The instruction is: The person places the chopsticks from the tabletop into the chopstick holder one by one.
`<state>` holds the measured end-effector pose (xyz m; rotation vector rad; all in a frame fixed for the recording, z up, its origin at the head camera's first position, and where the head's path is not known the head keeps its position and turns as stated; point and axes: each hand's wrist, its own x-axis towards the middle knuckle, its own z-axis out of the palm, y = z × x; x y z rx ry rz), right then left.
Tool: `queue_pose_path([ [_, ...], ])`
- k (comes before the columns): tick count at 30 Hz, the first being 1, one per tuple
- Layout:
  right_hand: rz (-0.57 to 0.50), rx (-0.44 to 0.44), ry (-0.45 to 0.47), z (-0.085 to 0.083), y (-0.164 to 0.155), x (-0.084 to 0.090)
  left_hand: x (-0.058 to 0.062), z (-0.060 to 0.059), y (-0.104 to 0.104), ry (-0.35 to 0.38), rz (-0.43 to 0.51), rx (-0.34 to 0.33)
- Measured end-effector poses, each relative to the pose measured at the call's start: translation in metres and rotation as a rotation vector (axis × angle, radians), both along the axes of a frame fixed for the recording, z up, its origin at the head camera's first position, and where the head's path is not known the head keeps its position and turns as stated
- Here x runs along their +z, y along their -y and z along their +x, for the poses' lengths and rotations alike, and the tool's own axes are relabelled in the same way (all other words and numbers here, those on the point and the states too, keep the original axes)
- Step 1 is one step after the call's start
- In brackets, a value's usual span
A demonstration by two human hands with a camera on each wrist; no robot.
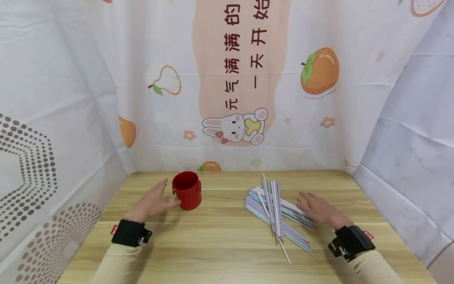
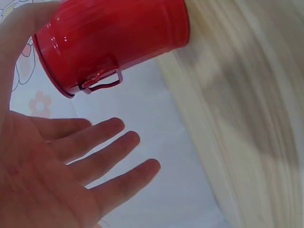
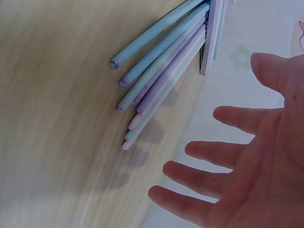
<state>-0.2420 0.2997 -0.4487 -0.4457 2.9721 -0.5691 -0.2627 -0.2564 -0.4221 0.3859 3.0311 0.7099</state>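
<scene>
Head view: a shiny red, round, metal-looking bucket [image 1: 190, 197] stands upright at ten o'clock on the light brown wooden table [image 1: 198, 252]. A loose pile of thin, straight sticks [image 1: 279, 213], pale purple, blue and white, maybe plastic, lies at three o'clock. The left hand [image 1: 150, 201] spreads by the bucket, the right hand [image 1: 320, 209] by the sticks; neither grips anything.

Left wrist view: the thumb [image 2: 21, 28] goes behind the bucket; I can't tell if it touches. The bucket looks light, hard and slippery; its side near the top seems good to hold, clear of the thin red wire loop [image 2: 107, 86].

Right wrist view: the fingers [image 3: 194, 179] are straight, away from the sticks at twelve o'clock. The sticks look light and stiff and may roll, so pinch them softly in the middle
</scene>
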Motion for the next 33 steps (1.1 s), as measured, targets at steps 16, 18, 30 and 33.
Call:
queue_pose_path([
  [16,-0.009,0.02,0.034,-0.002,0.004,-0.011,-0.007,-0.021,-0.013,-0.012,0.108,-0.036],
  [18,-0.008,0.019,0.03,-0.002,0.004,-0.012,-0.007,-0.022,-0.014,0.003,0.105,-0.021],
  [30,-0.024,0.039,-0.023,-0.014,-0.007,-0.011,-0.003,-0.051,-0.031,0.063,0.197,-0.047],
  [33,-0.035,0.054,-0.037,-0.018,-0.003,-0.009,-0.003,-0.051,-0.029,0.074,0.202,-0.029],
])
